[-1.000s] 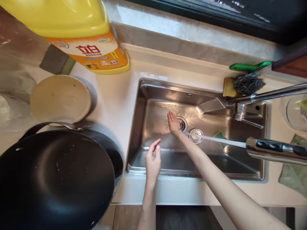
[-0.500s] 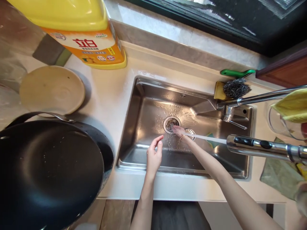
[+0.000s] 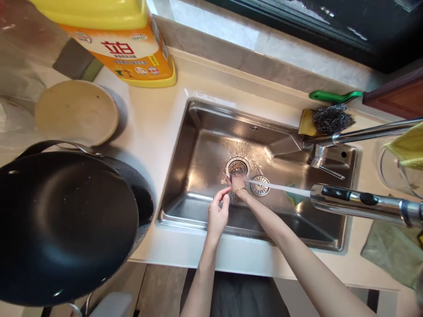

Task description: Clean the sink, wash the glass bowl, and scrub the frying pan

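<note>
My right hand reaches down into the steel sink, its fingers bent at the round drain strainer, with a thin bracelet at the wrist. A water stream from the pull-out faucet head hits near that wrist. My left hand hovers over the sink's front edge, fingers loosely curled with thumb and forefinger near each other, holding nothing I can see. A second small drain cover lies beside my right wrist.
A black wok sits on the counter at left, a beige plate behind it, and a yellow-orange detergent bottle at the back. Steel wool, a yellow sponge and a green-handled brush sit by the faucet. Green cloth lies at right.
My right hand pulled back from lying flat beyond the drain to curling at the strainer. My left hand drifted right, closer to the right wrist. The view shifted slightly.
</note>
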{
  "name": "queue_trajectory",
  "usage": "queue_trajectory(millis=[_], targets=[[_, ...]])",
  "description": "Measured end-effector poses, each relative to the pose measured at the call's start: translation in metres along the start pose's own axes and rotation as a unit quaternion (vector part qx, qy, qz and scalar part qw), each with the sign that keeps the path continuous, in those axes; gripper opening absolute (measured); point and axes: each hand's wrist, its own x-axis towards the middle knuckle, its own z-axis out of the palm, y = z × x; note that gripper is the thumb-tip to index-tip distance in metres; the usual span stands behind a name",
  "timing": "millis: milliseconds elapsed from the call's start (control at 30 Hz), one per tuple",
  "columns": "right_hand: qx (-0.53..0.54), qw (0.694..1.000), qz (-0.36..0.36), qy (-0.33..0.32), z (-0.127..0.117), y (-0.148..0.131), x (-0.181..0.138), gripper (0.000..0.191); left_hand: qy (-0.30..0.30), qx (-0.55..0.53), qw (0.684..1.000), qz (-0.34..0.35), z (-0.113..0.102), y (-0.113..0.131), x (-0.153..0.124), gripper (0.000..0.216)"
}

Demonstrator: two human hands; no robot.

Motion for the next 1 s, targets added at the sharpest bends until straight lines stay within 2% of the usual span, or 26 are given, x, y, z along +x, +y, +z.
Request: queue_trajectory(millis=[167, 300, 467, 567, 767, 833, 867, 933, 1000], targets=[[-0.03, 0.998, -0.054, 0.014, -0.021, 0.007, -0.028, 0.032, 0.012, 0.003, 1.0, 0.014, -0.001, 0.0, -0.004, 0.03], [-0.055, 0.989, -0.138, 0.001, -0.042, 0.006, -0.062, 0.031, 0.034, -0.001, 0.999, 0.023, -0.007, -0.002, -0.013, 0.03], [-0.113, 0.96, -0.253, -0.025, -0.069, 0.001, -0.1, 0.033, 0.081, -0.034, 0.996, 0.032, -0.014, -0.007, -0.036, 0.029], [-0.144, 0.949, -0.278, -0.043, -0.079, -0.003, -0.112, 0.034, 0.11, -0.061, 0.991, 0.034, -0.022, -0.009, -0.055, 0.029], [-0.17, 0.944, -0.281, -0.024, -0.09, -0.007, -0.124, 0.034, 0.161, -0.088, 0.982, 0.052, -0.044, -0.012, -0.091, 0.029], [-0.171, 0.942, -0.288, 0.013, -0.098, -0.008, -0.133, 0.034, 0.175, -0.089, 0.979, 0.061, -0.05, -0.01, -0.101, 0.029], [-0.167, 0.939, -0.296, 0.051, -0.103, -0.009, -0.14, 0.034, 0.181, -0.086, 0.978, 0.065, -0.052, -0.008, -0.107, 0.029], [-0.149, 0.922, -0.322, 0.157, -0.119, -0.015, -0.158, 0.033, 0.189, -0.082, 0.975, 0.081, -0.057, -0.001, -0.122, 0.03], [-0.12, 0.888, -0.358, 0.263, -0.138, -0.032, -0.182, 0.031, 0.19, -0.089, 0.97, 0.12, -0.067, 0.007, -0.143, 0.034]])
